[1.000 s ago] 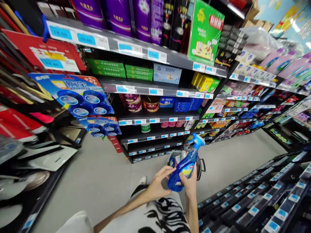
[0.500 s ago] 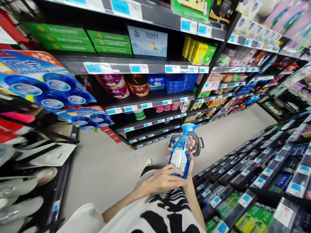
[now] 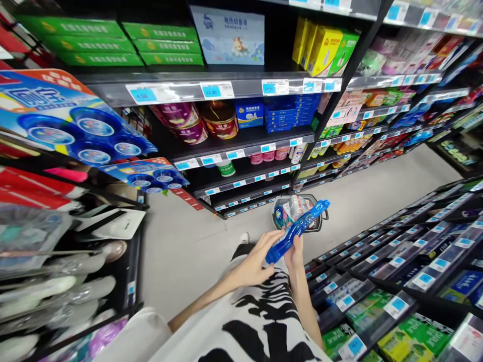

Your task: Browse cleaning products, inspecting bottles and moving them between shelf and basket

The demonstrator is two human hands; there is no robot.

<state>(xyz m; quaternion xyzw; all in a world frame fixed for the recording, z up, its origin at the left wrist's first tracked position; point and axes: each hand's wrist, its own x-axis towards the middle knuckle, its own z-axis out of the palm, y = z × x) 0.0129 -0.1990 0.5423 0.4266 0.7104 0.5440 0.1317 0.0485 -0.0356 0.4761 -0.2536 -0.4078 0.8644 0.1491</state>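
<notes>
A shop aisle with a pale floor (image 3: 184, 256) runs between tiers of dark shelving (image 3: 248, 89) faced with price labels. At centre, in front of the person's patterned shirt (image 3: 271, 327), a blue spray bottle (image 3: 296, 230) is held aloft on a slant, its spray head (image 3: 320, 206) up and to the right, its base toward the shirt. The right hand (image 3: 295, 252) grips the bottle's body from the near right side, part of its fingers hidden behind it; the left hand (image 3: 254, 259) lies along the lower end, fingers against the plastic and thumb spread, though whether it grips or merely steadies cannot be told. For sound handling of the bottle, judged from this posture, the right hand should keep the weight at the body, clear of the trigger, while the left supports the base and guides any turning. Beyond the bottle, a grey basket (image 3: 274, 213) stands on the floor; in it are a clear-wrapped pack (image 3: 300, 204) and a blue item (image 3: 279, 215), with other contents covered by the bottle or too small to identify. The bottle's fill level cannot be read. On the shelves stand purple tubs (image 3: 191, 131) and, just beside them, a brown container (image 3: 221, 120).
</notes>
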